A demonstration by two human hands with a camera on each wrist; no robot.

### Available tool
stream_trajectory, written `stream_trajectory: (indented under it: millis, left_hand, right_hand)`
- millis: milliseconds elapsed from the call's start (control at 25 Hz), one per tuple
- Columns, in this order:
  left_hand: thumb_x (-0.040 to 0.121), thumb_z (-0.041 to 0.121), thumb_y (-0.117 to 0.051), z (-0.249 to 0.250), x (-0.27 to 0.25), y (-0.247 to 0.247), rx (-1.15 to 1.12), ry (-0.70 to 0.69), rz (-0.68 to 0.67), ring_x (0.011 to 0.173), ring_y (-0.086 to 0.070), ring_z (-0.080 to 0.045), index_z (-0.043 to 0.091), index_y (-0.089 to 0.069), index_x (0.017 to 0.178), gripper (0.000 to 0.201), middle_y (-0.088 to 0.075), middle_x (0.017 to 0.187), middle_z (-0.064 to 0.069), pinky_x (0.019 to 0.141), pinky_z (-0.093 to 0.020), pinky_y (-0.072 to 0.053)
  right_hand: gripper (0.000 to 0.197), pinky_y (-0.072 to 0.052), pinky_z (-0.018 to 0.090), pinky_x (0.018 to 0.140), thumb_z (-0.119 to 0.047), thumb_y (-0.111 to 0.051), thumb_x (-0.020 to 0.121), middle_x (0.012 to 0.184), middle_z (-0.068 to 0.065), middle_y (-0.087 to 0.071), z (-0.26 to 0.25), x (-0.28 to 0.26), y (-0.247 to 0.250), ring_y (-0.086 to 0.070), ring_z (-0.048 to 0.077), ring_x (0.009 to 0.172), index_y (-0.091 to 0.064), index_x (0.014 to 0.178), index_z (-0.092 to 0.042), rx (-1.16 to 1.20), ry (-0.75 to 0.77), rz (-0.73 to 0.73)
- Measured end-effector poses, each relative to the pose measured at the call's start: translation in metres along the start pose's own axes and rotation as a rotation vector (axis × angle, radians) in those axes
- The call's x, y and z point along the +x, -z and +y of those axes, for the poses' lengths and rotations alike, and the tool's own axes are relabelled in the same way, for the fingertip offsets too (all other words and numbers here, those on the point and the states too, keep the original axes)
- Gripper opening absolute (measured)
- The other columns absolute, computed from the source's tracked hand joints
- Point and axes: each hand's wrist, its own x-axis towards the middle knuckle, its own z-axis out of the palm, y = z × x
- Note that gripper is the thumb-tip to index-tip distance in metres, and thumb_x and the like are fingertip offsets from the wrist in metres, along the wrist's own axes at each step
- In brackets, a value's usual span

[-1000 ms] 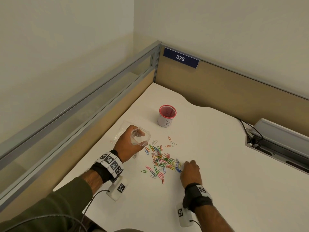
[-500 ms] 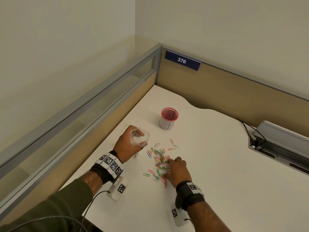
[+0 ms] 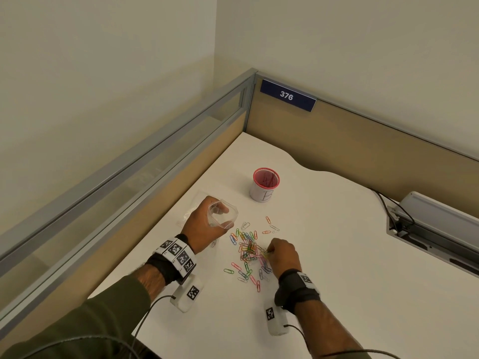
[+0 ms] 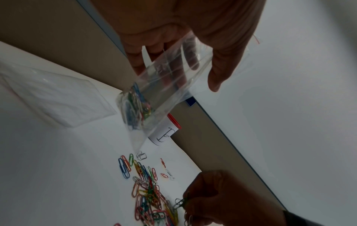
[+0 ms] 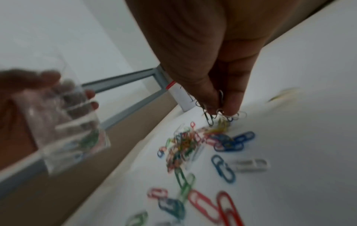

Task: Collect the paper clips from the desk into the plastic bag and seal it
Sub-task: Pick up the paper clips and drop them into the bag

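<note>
Coloured paper clips [image 3: 248, 251] lie scattered in a heap on the white desk [image 3: 337, 281]. My left hand [image 3: 207, 224] grips a clear plastic bag [image 3: 223, 216] with its mouth held open just left of the heap; several clips sit in the bag's bottom [image 4: 136, 110]. My right hand [image 3: 281, 256] is at the heap's right side, its fingertips pinching a few clips [image 5: 218, 111] just above the desk. The bag [image 5: 63, 122] appears blurred at the left of the right wrist view.
A white cup with a red rim [image 3: 265, 184] stands beyond the clips. A second flat plastic bag [image 4: 58, 97] lies on the desk left of my left hand. A cable tray with cords [image 3: 427, 229] sits at the desk's right. Partition walls [image 3: 363, 141] close the corner.
My right hand moved from the heap's right edge in over the clips, then drew back slightly with clips pinched. The left hand with the bag stayed in place.
</note>
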Motion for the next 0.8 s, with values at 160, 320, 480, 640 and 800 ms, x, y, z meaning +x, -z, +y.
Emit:
stream_trajectory:
  millis: [160, 320, 480, 640, 800]
  left_hand:
    - [0.078, 0.020, -0.084, 0.000, 0.002, -0.003, 0.007, -0.005, -0.008, 0.115, -0.062, -0.012, 0.018, -0.058, 0.109, 0.041, -0.067, 0.113, 0.004, 0.097, -0.024, -0.046]
    - [0.078, 0.020, -0.084, 0.002, 0.004, -0.012, 0.003, -0.014, -0.029, 0.114, -0.062, -0.014, 0.021, -0.057, 0.107, 0.039, -0.067, 0.112, 0.002, 0.096, -0.021, -0.046]
    - [0.078, 0.024, -0.084, 0.006, 0.003, -0.019, 0.013, -0.047, -0.055, 0.113, -0.063, -0.014, 0.024, -0.057, 0.107, 0.040, -0.066, 0.111, 0.003, 0.096, -0.025, -0.049]
    - [0.079, 0.031, -0.083, 0.010, 0.005, -0.022, 0.034, -0.058, -0.077, 0.105, -0.064, -0.012, 0.036, -0.050, 0.105, 0.042, -0.064, 0.105, 0.008, 0.088, -0.027, -0.054]
    - [0.080, 0.028, -0.082, 0.013, 0.005, -0.019, 0.015, -0.053, -0.077, 0.105, -0.064, -0.011, 0.030, -0.051, 0.107, 0.041, -0.064, 0.106, 0.006, 0.085, -0.023, -0.051]
  right_hand:
    - [0.021, -0.058, 0.037, 0.073, -0.002, -0.064, 0.081, 0.076, 0.006, -0.070, -0.003, -0.010, 0.037, -0.067, 0.023, 0.070, -0.062, 0.070, -0.019, 0.382, -0.016, 0.121]
    - [0.007, -0.060, 0.027, 0.068, -0.002, -0.069, 0.081, 0.076, 0.006, -0.071, -0.046, -0.027, 0.096, -0.070, 0.019, 0.067, -0.069, 0.083, -0.009, 0.688, 0.138, 0.244]
    - [0.008, -0.058, 0.019, 0.068, -0.005, -0.068, 0.083, 0.081, 0.000, -0.070, -0.097, -0.045, 0.123, -0.068, 0.013, 0.069, -0.070, 0.086, -0.012, 0.694, 0.329, 0.230]
    - [0.003, -0.058, 0.030, 0.075, -0.014, -0.067, 0.085, 0.087, 0.001, -0.068, -0.122, -0.046, 0.111, -0.064, 0.015, 0.077, -0.069, 0.087, -0.014, 0.448, 0.418, 0.173]
    - [0.006, -0.056, 0.029, 0.076, -0.016, -0.063, 0.088, 0.090, 0.000, -0.066, -0.125, -0.049, 0.112, -0.063, 0.014, 0.081, -0.068, 0.090, -0.017, 0.360, 0.460, 0.215]
